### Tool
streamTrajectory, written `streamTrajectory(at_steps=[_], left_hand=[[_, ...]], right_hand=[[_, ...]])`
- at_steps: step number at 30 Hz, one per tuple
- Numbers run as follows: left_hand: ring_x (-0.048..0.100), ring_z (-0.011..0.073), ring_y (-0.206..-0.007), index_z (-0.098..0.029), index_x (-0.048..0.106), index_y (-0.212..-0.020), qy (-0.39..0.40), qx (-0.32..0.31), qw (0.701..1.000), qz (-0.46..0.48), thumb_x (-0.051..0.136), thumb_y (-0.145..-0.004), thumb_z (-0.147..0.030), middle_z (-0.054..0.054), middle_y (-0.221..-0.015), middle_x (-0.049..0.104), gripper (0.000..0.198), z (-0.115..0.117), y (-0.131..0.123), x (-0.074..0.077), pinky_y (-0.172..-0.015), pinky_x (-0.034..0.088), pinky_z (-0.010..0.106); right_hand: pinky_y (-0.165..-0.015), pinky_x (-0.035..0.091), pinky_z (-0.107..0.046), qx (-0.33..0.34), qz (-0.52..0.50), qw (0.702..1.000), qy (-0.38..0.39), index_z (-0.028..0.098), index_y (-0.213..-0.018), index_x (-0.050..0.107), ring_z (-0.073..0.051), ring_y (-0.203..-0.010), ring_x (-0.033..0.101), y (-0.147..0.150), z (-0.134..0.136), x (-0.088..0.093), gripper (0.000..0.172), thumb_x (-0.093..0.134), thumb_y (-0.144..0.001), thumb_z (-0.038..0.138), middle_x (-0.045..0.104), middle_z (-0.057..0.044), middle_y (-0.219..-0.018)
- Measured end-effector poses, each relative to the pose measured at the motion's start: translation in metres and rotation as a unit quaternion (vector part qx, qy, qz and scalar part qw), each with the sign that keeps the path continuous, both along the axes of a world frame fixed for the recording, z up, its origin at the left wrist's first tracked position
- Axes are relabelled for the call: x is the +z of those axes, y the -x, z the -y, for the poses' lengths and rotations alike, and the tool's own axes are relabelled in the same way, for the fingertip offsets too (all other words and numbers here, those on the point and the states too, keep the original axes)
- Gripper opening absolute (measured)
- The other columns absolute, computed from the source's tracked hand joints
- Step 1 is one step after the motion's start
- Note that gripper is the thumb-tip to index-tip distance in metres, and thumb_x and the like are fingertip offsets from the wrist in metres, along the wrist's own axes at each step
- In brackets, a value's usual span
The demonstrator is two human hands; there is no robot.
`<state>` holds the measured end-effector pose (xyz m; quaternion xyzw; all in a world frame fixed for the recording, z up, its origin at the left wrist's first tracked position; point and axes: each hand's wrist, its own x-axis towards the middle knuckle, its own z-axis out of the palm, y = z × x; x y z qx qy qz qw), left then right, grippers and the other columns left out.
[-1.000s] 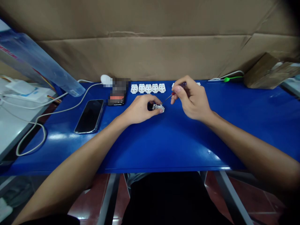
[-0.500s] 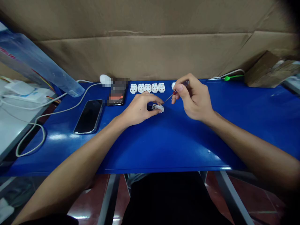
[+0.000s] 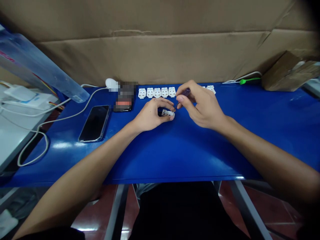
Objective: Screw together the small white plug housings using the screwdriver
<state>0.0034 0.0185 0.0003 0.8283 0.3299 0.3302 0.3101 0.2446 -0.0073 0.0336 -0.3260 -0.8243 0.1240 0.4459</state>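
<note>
Pinching a small white socket (image 3: 167, 113) between the fingers of the left hand (image 3: 150, 116), low at the middle of a blue table (image 3: 190, 156); gripping a purple-handled screwdriver (image 3: 186, 92) in the right hand (image 3: 202, 106), its tip close to the socket; both hands held near each other, not touching; five white sockets (image 3: 157, 92) lined up along the far edge, left of the hands; a black phone (image 3: 94, 123) laid flat further left.

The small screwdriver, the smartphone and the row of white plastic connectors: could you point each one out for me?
Small screwdriver (image 3: 187, 91): head view, on its purple handle.
Smartphone (image 3: 94, 123): head view, on its dark screen.
Row of white plastic connectors (image 3: 157, 92): head view, on the third connector from the left.
</note>
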Motion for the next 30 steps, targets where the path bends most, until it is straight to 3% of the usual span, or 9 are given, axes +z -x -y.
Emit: streamTrajectory(at_steps=[8, 17, 25, 30], left_hand=[[0.081, 0.029, -0.116, -0.022, 0.089, -0.106, 0.042, -0.021, 0.999, -0.002, 0.088, -0.087, -0.029, 0.008, -0.122, 0.087, 0.02, -0.0012, -0.0016, 0.0019, -0.112, 0.06, 0.049], [0.084, 0.0278, -0.104, -0.022, 0.091, -0.105, 0.074, 0.023, 0.997, -0.021, 0.09, -0.087, -0.034, 0.006, -0.111, 0.091, 0.023, -0.0015, -0.0022, 0.0008, -0.099, 0.064, 0.043], [0.084, 0.0283, -0.105, -0.021, 0.092, -0.109, 0.081, 0.021, 0.996, -0.019, 0.091, -0.084, -0.033, 0.006, -0.112, 0.091, 0.027, -0.0001, -0.0023, 0.0031, -0.101, 0.064, 0.042], [0.084, 0.0283, -0.111, -0.022, 0.091, -0.118, 0.059, -0.011, 0.997, -0.052, 0.078, -0.086, -0.022, 0.006, -0.12, 0.09, 0.035, -0.003, 0.0015, 0.0065, -0.103, 0.065, 0.043]], right_hand=[[-0.079, 0.062, -0.036, 0.032, -0.012, 0.997, 0.069, 0.026, -0.124, 0.066, -0.019, -0.079, 0.082, 0.0031, -0.0035, -0.0022, 0.025, 0.054, -0.121, 0.047, 0.082, -0.001, -0.094], [-0.08, 0.063, -0.037, 0.035, -0.009, 0.997, 0.072, 0.026, -0.124, 0.067, -0.019, -0.081, 0.082, 0.0036, -0.004, -0.002, 0.026, 0.054, -0.12, 0.048, 0.081, -0.002, -0.097], [-0.081, 0.064, -0.038, 0.033, -0.012, 0.996, 0.083, 0.027, -0.127, 0.068, -0.02, -0.08, 0.082, 0.0018, -0.0054, -0.0039, 0.03, 0.052, -0.121, 0.052, 0.081, -0.001, -0.096], [-0.082, 0.066, -0.037, 0.027, -0.01, 0.996, 0.084, 0.028, -0.128, 0.068, -0.019, -0.081, 0.082, 0.0004, -0.0056, -0.0044, 0.033, 0.052, -0.12, 0.056, 0.081, -0.001, -0.095]])
